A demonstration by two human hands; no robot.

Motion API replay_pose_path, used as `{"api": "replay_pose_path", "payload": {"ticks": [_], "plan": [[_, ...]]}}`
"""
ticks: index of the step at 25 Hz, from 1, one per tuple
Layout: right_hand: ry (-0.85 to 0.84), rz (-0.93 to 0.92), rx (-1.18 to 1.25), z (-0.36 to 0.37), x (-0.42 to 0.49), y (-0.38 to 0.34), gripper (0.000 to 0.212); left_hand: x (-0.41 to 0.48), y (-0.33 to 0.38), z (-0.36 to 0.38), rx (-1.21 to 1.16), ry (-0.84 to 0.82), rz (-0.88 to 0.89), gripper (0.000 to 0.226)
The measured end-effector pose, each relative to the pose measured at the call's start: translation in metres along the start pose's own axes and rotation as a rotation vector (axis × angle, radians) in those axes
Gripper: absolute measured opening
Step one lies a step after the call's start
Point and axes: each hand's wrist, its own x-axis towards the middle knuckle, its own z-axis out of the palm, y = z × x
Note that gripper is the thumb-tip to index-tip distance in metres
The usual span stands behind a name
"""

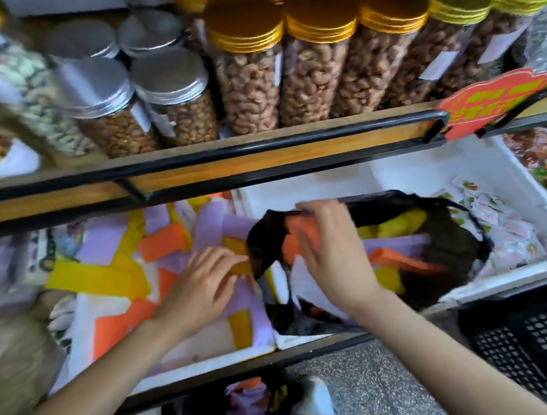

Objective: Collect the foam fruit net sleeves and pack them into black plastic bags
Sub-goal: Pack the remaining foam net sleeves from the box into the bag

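Two hands work over a low shelf of white foam boxes. The left hand (200, 286) reaches into the left box (291, 341), where loose foam sleeves (103, 279) in yellow, orange and purple lie heaped; its fingers (225, 257) are bent round the end of a yellow sleeve (239, 266) and pinch it against the thumb. The right hand (330, 254) hovers at the mouth of the black plastic bag (452, 241), which sits slumped in the right box (432, 167) with its rim hanging over the wall between the two boxes. Its fingers are blurred, spread over an orange sleeve (306, 229) at the bag's rim, and I cannot tell whether they grip anything. Inside the bag lie more sleeves, yellow, purple and orange. Small wrapped sweets (509, 226) fill the right box beside the bag. On the shelf above stand jars of nuts with gold lids (320, 8) and silver lids (168, 78), and a red sign (490, 100) hangs at its rail. A black crate (529, 345) sits at far right.
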Motion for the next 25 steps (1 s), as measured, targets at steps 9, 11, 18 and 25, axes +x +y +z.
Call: {"api": "replay_pose_path", "payload": {"ticks": [9,11,18,25], "plan": [[-0.844,0.065,-0.037,0.201,-0.111,-0.040,0.058,-0.196,-0.119,0.008,0.083,-0.495,-0.648,0.037],[-0.903,0.095,-0.053,0.227,-0.119,-0.029,0.076,-0.198,-0.129,0.019,0.021,-0.535,-0.722,0.042],[-0.665,-0.194,-0.377,0.286,-0.113,-0.018,0.046,-0.175,-0.150,0.056,-0.131,-0.653,-0.896,0.065],[-0.621,-0.143,-0.471,0.297,-0.098,-0.005,0.021,-0.168,-0.155,0.068,-0.194,-0.550,-0.990,0.051]]}}
